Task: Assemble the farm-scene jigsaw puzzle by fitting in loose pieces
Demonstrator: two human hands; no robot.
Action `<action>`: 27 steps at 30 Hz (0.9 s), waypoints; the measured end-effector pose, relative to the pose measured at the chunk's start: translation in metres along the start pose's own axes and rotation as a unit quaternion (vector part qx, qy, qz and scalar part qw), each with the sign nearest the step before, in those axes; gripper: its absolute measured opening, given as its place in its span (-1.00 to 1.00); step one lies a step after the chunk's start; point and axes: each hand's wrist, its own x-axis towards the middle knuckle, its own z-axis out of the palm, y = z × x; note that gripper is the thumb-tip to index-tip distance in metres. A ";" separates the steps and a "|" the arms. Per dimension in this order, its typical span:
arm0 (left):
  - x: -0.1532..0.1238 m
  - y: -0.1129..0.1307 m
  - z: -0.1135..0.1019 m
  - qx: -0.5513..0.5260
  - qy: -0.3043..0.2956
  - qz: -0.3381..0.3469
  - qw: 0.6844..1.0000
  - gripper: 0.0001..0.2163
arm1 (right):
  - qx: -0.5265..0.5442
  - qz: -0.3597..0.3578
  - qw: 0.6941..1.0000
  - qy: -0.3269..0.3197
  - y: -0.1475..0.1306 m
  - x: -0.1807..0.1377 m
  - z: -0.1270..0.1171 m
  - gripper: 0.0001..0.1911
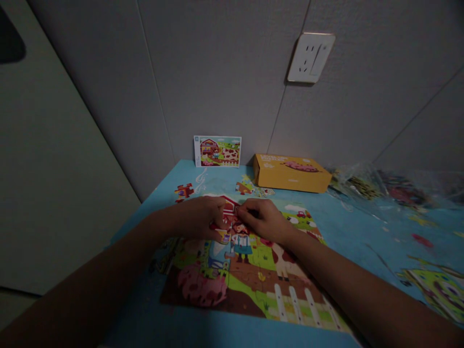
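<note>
A farm-scene jigsaw puzzle (250, 275) lies mostly joined on the table, showing a barn, a farmer, a cow, a pig and a white fence. My left hand (203, 217) bends over its upper left part, thumb and fingers curled round a red barn puzzle piece (225, 223). Close beside it, my right hand (263, 217) pinches at the barn's right edge, fingertips together on a small puzzle piece (237, 210). The hands hide part of the barn. Loose red-and-orange pieces (184, 192) lie beyond my left hand.
A picture card (217, 151) of the same scene leans against the wall. A yellow box (292, 173) stands right of it, with loose pieces (244, 186) in front. Clear bags of pieces (366, 186) lie at the right on the blue patterned table cover (358, 241). A socket (311, 58) is above.
</note>
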 end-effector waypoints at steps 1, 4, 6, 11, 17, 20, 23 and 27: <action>0.000 0.000 -0.001 -0.001 0.001 -0.001 1.000 -0.87 | 0.000 0.000 1.000 -0.001 0.000 0.000 0.000 -0.75; 0.000 0.000 -0.001 0.001 0.010 -0.004 1.000 -0.85 | 0.004 -0.003 1.000 0.000 0.001 0.000 0.000 -0.75; -0.001 0.000 -0.001 -0.002 0.011 0.000 1.000 -0.86 | 0.007 -0.006 1.000 0.000 0.002 0.000 0.001 -0.76; -0.003 0.000 -0.001 -0.006 0.010 -0.019 1.000 -0.82 | 0.000 -0.002 1.000 -0.003 0.002 0.000 0.000 -0.76; -0.003 -0.003 0.001 0.017 0.016 -0.086 0.996 -0.44 | -0.002 0.000 1.000 -0.005 0.002 0.000 0.000 -0.75; -0.003 -0.005 0.003 0.013 -0.010 -0.085 0.996 -0.49 | 0.008 0.003 1.000 -0.003 0.002 -0.001 0.000 -0.76; -0.003 -0.007 0.007 -0.006 -0.025 -0.078 0.997 -0.51 | 0.016 0.005 1.000 -0.001 0.001 -0.001 -0.001 -0.77; -0.002 -0.010 0.012 -0.028 -0.035 -0.092 0.995 -0.50 | 0.011 0.003 1.000 0.001 0.000 -0.001 0.000 -0.76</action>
